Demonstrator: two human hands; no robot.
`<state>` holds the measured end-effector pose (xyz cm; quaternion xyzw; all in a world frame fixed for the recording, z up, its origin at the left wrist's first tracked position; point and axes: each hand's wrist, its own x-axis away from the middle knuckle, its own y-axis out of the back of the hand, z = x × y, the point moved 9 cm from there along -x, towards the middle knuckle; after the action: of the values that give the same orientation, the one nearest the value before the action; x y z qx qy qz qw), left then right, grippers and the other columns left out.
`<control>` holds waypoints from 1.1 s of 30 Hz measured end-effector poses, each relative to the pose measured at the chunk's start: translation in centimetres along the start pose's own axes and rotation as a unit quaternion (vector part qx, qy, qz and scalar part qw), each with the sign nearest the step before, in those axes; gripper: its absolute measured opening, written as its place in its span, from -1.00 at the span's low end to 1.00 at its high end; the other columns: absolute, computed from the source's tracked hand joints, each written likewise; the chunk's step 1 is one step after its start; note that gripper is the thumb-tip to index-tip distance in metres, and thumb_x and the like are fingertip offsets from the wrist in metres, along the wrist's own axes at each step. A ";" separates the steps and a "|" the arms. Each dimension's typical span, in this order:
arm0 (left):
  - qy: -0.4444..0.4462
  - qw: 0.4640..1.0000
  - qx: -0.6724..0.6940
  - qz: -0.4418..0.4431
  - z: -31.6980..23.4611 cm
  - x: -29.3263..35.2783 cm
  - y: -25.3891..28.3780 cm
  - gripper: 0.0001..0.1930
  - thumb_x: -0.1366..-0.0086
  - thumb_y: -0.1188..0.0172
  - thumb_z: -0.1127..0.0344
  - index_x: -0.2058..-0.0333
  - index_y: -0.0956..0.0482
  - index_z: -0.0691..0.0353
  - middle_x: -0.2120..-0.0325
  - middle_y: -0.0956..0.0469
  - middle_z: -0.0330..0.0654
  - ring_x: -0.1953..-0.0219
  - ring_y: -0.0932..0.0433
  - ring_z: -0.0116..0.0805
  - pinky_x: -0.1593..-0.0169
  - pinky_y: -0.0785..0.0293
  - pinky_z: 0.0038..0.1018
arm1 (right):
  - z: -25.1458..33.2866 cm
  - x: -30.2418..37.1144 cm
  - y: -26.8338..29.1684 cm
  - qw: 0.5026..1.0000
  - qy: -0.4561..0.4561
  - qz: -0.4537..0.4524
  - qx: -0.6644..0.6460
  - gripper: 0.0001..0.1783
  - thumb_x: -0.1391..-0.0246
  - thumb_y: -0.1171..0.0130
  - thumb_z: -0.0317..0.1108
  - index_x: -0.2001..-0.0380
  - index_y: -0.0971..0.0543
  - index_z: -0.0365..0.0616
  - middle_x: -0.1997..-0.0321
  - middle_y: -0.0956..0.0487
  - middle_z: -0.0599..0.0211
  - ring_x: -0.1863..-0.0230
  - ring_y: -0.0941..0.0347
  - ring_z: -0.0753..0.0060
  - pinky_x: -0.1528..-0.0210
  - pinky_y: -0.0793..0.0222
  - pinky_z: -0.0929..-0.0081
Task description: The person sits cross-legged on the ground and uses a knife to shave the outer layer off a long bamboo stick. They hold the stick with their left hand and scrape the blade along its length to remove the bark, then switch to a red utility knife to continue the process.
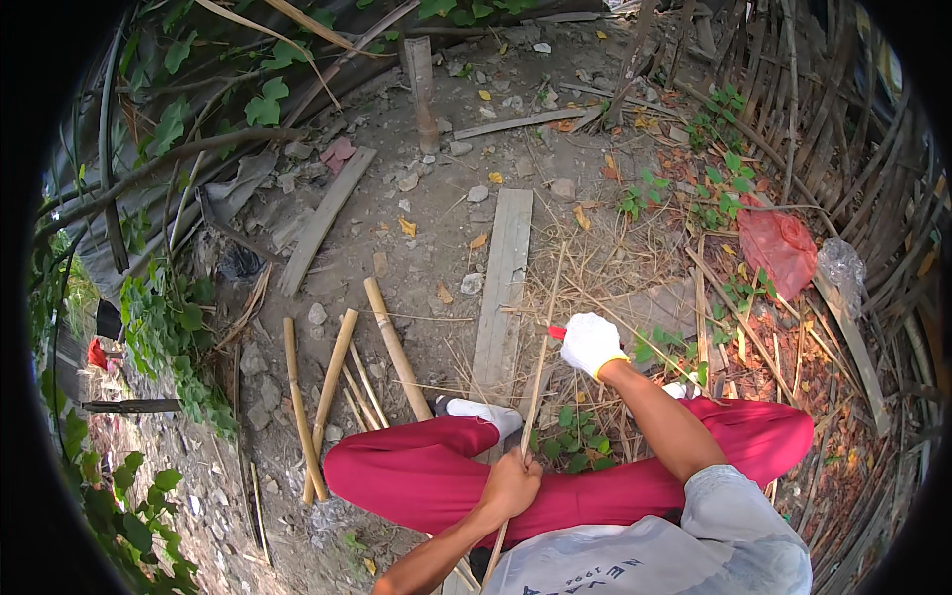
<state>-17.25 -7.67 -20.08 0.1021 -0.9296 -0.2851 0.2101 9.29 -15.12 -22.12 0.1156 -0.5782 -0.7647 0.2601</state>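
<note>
My bare left hand (511,484) is closed around a long, thin bamboo strip (540,382) over my lap. The strip runs from below that hand up and slightly right, past my right hand. My right hand (592,344), in a white glove with a yellow cuff, is closed on a red object (557,333). Only a short red end juts out to the left of the glove, against the strip; the rest is hidden, and I cannot tell its kind. My crossed legs in dark red trousers (416,466) lie beneath both arms.
A grey plank (504,268) lies ahead of me; another plank (327,220) is at left. Several bamboo poles (395,347) rest left of my knee. Thin shavings (605,273) litter the soil. A red plastic bag (775,250) and stacked sticks (853,149) are at right; a post (420,94) stands ahead.
</note>
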 end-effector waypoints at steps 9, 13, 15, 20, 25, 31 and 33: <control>0.190 0.965 0.052 0.171 4.6 10.7 0.7 -0.53 -0.38 -0.21 -0.02 0.37 -0.46 0.38 0.64 -0.46 -0.05 0.55 -0.46 -0.24 0.38 -0.41 -0.25 | -18.1 -4.1 0.6 0.978 -0.208 0.023 -0.017 -0.67 0.02 -0.18 -0.26 0.28 -0.71 -0.27 0.21 -0.66 -0.21 0.11 -0.63 -0.15 0.06 -0.57 0.19; 0.161 0.980 0.108 0.050 5.8 9.3 3.3 -0.51 -0.43 -0.16 -0.06 0.21 -0.44 0.38 0.55 -0.44 -0.26 0.50 -0.36 -0.51 0.41 -0.36 -0.45 | -15.0 -3.7 -2.1 0.979 -0.165 0.086 -0.083 -0.55 0.13 -0.29 -0.14 0.29 -0.68 -0.35 0.21 -0.64 -0.28 0.06 -0.61 -0.18 0.05 -0.53 0.17; 0.115 0.980 0.154 0.047 3.8 6.5 3.2 -0.54 -0.47 -0.10 -0.03 0.21 -0.44 0.38 0.52 -0.45 -0.25 0.49 -0.37 -0.50 0.39 -0.37 -0.43 | -15.4 -3.5 -3.8 0.990 -0.047 0.072 -0.115 -0.43 0.21 -0.41 0.02 0.40 -0.65 -0.39 0.32 -0.64 -0.24 0.18 -0.61 -0.20 0.17 -0.50 0.13; 0.016 0.996 0.088 -0.026 1.3 3.2 5.1 -0.60 -0.54 0.04 0.07 0.25 -0.48 0.35 0.62 -0.44 -0.20 0.58 -0.40 -0.44 0.47 -0.37 -0.38 | 4.4 4.5 3.9 0.971 0.099 0.136 -0.167 -0.53 0.00 -0.20 0.03 0.43 -0.64 -0.26 0.34 -0.62 -0.22 0.17 -0.56 -0.23 0.06 -0.48 0.03; -0.035 0.996 0.018 -0.080 -0.8 -1.8 5.6 -0.59 -0.54 0.09 0.12 0.30 -0.45 0.42 0.52 -0.52 0.21 0.42 -0.51 0.24 0.33 -0.40 -0.01 | 9.6 7.7 4.7 0.976 0.124 0.147 -0.106 -0.69 0.02 -0.16 -0.14 0.39 -0.69 -0.13 0.35 -0.66 -0.05 0.23 -0.61 -0.16 0.13 -0.54 0.05; -0.007 0.996 -0.035 -0.079 -2.5 -2.7 4.7 -0.61 -0.52 0.10 0.18 0.30 -0.43 0.47 0.47 -0.54 0.41 0.34 -0.53 0.47 0.26 -0.38 0.20 | 8.2 5.9 2.2 0.989 0.103 0.092 -0.059 -0.77 0.07 -0.16 -0.27 0.46 -0.69 -0.19 0.43 -0.64 -0.08 0.31 -0.63 -0.14 0.22 -0.55 0.06; 0.003 0.997 -0.047 -0.069 -2.2 -2.4 4.3 -0.62 -0.52 0.10 0.19 0.31 -0.43 0.47 0.48 -0.53 0.42 0.35 -0.53 0.48 0.26 -0.38 0.21 | 8.0 5.5 1.6 0.991 0.095 0.075 -0.053 -0.76 0.06 -0.14 -0.34 0.43 -0.70 -0.27 0.38 -0.65 -0.20 0.26 -0.65 -0.16 0.20 -0.57 0.07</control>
<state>-14.44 -4.47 -16.79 0.1566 -0.9053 -0.3420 0.1973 1.29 -11.74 -17.52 0.1307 -0.5166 -0.7581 0.3760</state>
